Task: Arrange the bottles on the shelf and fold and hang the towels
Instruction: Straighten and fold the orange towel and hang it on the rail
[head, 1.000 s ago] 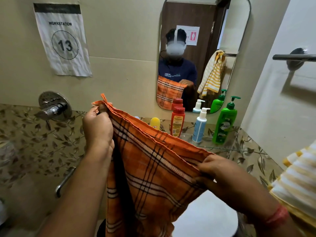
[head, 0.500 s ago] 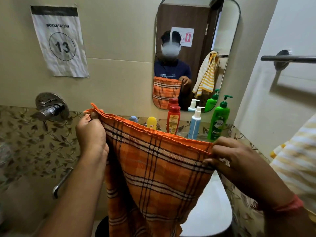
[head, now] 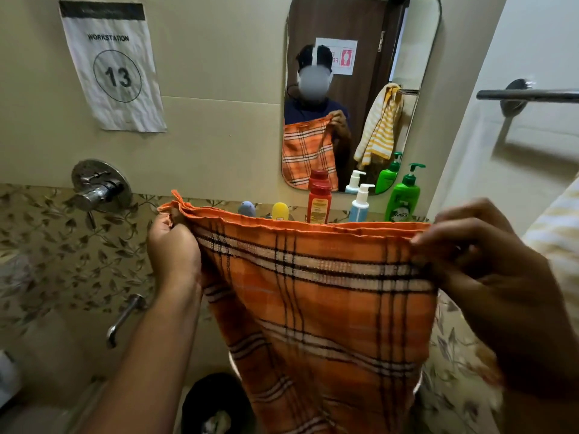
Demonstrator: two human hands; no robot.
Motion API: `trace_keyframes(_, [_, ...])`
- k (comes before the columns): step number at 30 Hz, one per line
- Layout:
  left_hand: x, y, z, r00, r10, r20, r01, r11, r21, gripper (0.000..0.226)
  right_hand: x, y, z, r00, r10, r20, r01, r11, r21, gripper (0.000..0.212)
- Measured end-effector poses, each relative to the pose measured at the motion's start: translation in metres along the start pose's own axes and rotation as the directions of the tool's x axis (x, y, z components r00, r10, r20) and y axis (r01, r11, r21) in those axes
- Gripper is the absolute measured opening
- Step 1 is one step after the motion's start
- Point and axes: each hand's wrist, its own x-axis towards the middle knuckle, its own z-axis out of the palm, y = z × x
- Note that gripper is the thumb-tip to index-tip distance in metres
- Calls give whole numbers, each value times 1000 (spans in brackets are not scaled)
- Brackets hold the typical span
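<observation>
An orange plaid towel hangs doubled in front of me, stretched flat between both hands. My left hand pinches its top left corner and my right hand pinches its top right corner. Behind the towel's top edge stand a red bottle, a white-and-blue pump bottle, a green pump bottle, a yellow bottle and a small blue one; the towel hides their bases. A yellow striped towel shows at the right edge.
A metal towel bar is fixed to the right wall. A mirror hangs above the bottles, a chrome tap valve and a handle sit on the left wall. A dark bin stands below.
Both hands have spread apart and levelled, pulling the orange towel's top edge taut and straight. My right hand has risen to the height of my left.
</observation>
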Motion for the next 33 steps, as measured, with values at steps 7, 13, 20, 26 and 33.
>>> trace_keyframes(7, [-17, -10, 3, 998, -28, 49, 31, 998, -61, 47, 2, 25, 4, 897, 384, 220, -216, 814, -539, 47])
trace_keyframes(13, [-19, -14, -1, 999, 38, 19, -37, 999, -7, 39, -7, 37, 16, 903, 428, -38, -424, 871, -247, 27])
trace_keyframes(20, [-20, -16, 1, 988, 156, -3, -155, 984, 92, 26, -8, 50, 22, 864, 465, -191, -471, 882, 20, 20])
trace_keyframes(26, [-12, -18, 1, 988, 154, 20, -155, 981, 113, 19, -6, 51, 20, 881, 412, -232, -402, 911, 91, 29])
trace_keyframes(33, [-20, -12, 10, 989, 145, 21, -146, 983, 112, 27, -10, 66, 21, 832, 394, -391, -414, 909, 35, 20])
